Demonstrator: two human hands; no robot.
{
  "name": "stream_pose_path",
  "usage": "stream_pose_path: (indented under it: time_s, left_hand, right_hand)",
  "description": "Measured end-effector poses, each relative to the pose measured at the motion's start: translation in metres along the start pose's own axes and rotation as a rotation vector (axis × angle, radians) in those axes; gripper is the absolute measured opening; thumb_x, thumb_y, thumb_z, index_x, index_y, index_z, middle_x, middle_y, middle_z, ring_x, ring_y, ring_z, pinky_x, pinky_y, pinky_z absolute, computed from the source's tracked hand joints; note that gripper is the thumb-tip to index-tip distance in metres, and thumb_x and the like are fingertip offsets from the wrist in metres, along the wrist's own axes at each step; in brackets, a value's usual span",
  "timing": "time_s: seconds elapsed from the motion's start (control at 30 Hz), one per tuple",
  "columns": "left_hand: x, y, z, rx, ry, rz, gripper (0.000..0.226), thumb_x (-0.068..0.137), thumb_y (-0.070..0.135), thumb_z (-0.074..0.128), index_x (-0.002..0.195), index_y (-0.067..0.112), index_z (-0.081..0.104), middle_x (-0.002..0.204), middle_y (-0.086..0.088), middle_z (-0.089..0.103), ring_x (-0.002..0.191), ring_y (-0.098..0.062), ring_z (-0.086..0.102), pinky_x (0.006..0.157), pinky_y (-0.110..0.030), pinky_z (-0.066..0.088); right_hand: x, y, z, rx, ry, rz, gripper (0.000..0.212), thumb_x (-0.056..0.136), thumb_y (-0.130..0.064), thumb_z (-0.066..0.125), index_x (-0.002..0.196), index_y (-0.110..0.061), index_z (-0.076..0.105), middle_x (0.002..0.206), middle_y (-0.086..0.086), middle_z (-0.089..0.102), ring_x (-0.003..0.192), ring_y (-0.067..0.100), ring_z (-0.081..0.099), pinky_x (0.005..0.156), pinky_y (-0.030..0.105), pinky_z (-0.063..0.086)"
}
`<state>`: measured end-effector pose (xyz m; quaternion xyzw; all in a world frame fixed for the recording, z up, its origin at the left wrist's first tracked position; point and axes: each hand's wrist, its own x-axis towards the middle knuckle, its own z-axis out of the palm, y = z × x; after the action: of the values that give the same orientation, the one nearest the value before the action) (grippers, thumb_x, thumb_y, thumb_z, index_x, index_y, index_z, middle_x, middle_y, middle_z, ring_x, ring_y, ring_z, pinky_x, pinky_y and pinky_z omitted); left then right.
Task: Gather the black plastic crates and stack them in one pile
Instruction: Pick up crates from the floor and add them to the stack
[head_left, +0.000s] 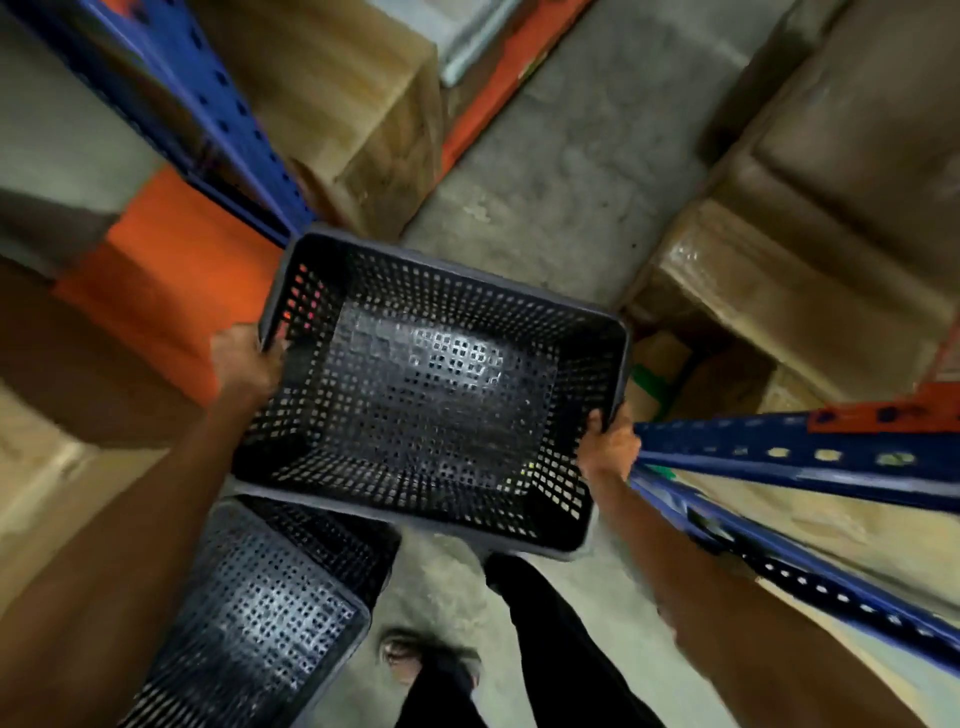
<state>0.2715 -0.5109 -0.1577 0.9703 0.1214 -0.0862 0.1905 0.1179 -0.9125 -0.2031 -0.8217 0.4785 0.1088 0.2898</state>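
Hands, left (244, 366) and right (609, 441), hold one crate (436, 395) above another crate (260, 613).

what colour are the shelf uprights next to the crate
Blue, with punched holes, on the uprights; the beams are orange. Head view, the only one.

No readable text, label or number shows on any crate, box or rack.

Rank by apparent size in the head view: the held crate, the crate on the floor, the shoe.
1. Held crate, largest, though nearest the camera.
2. Floor crate, partly cut off and overlapped, so true ranking against the first is unsure.
3. Shoe, smallest.
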Motion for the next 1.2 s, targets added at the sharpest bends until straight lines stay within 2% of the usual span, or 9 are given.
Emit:
stream_pose_path:
  time_s: [0.13,0.27,0.33,0.4,0.5,0.67,0.87,1.0,1.2]
  left_hand:
    - [-0.08,-0.01,-0.094,-0.05,0.119,-0.087,0.051,0.077,0.036,0.049,0.077,-0.011,0.068,0.077,-0.04,0.064,0.076,-0.053,0.064,0.068,-0.051,0.048]
    - [-0.152,-0.033,-0.154,-0.154,0.213,-0.266,0.03,0.086,0.02,0.063,0.089,-0.009,0.069,0.09,-0.038,0.067,0.086,-0.05,0.065,0.077,-0.056,0.052]
    - [-0.19,-0.049,-0.172,-0.219,0.259,-0.336,0.026,0.085,0.017,0.064,0.095,-0.007,0.068,0.093,-0.034,0.068,0.088,-0.046,0.067,0.078,-0.053,0.054]
    - [-0.222,-0.064,-0.181,-0.233,0.279,-0.391,0.023,0.085,0.017,0.062,0.092,-0.004,0.068,0.089,-0.03,0.069,0.085,-0.043,0.068,0.076,-0.05,0.055]
    - [-0.282,-0.101,-0.182,-0.264,0.301,-0.533,0.025,0.085,0.019,0.063,0.084,-0.005,0.068,0.084,-0.028,0.069,0.084,-0.043,0.067,0.074,-0.049,0.055]
    - [-0.381,-0.176,-0.163,-0.205,0.329,-0.783,0.039,0.087,0.025,0.064,0.091,-0.014,0.067,0.092,-0.035,0.067,0.09,-0.049,0.064,0.077,-0.051,0.053]
    - [-0.487,-0.255,-0.159,-0.248,0.344,-1.018,0.036,0.083,0.024,0.069,0.091,-0.011,0.069,0.087,-0.033,0.069,0.086,-0.046,0.067,0.072,-0.048,0.053]
    - [-0.531,-0.302,-0.161,-0.311,0.33,-1.079,0.037,0.08,0.025,0.075,0.097,-0.008,0.072,0.091,-0.032,0.071,0.089,-0.043,0.068,0.076,-0.046,0.053]
    - [-0.544,-0.346,-0.158,-0.436,0.325,-1.072,0.033,0.081,0.027,0.074,0.094,-0.003,0.075,0.09,-0.026,0.074,0.087,-0.036,0.071,0.076,-0.042,0.054]
  right_hand:
    - [-0.034,-0.058,-0.078,-0.012,-0.056,-0.226,0.05,0.101,-0.032,0.04,0.148,-0.016,0.032,0.124,0.029,0.059,0.109,0.045,0.057,0.089,0.045,0.047]
    - [-0.073,-0.107,-0.134,-0.043,-0.125,-0.447,0.048,0.102,-0.028,0.038,0.147,-0.011,0.033,0.127,0.026,0.056,0.12,0.046,0.048,0.098,0.049,0.042]
    - [-0.095,-0.127,-0.147,-0.063,-0.138,-0.569,0.043,0.101,-0.024,0.039,0.14,-0.006,0.04,0.125,0.025,0.059,0.121,0.045,0.048,0.101,0.049,0.041]
    - [-0.114,-0.142,-0.149,-0.117,-0.146,-0.637,0.044,0.101,-0.023,0.041,0.142,-0.007,0.04,0.125,0.023,0.06,0.12,0.043,0.051,0.101,0.048,0.043]
    - [-0.152,-0.157,-0.133,-0.183,-0.194,-0.746,0.046,0.1,-0.021,0.043,0.144,-0.009,0.039,0.131,0.022,0.056,0.124,0.04,0.05,0.102,0.044,0.042]
    - [-0.227,-0.158,-0.084,-0.353,-0.249,-0.917,0.039,0.097,-0.02,0.048,0.134,-0.006,0.048,0.126,0.024,0.059,0.12,0.042,0.054,0.098,0.042,0.044]
    - [-0.316,-0.131,-0.005,-0.49,-0.413,-1.017,0.05,0.099,-0.022,0.047,0.145,-0.004,0.038,0.133,0.025,0.056,0.125,0.041,0.05,0.102,0.042,0.041]
    - [-0.365,-0.113,0.037,-0.56,-0.472,-1.073,0.049,0.099,-0.021,0.046,0.144,-0.004,0.037,0.127,0.026,0.06,0.121,0.041,0.053,0.098,0.04,0.043]
    - [-0.398,-0.096,0.084,-0.584,-0.444,-1.014,0.05,0.099,-0.023,0.046,0.146,-0.006,0.038,0.128,0.028,0.059,0.122,0.041,0.053,0.098,0.046,0.045]
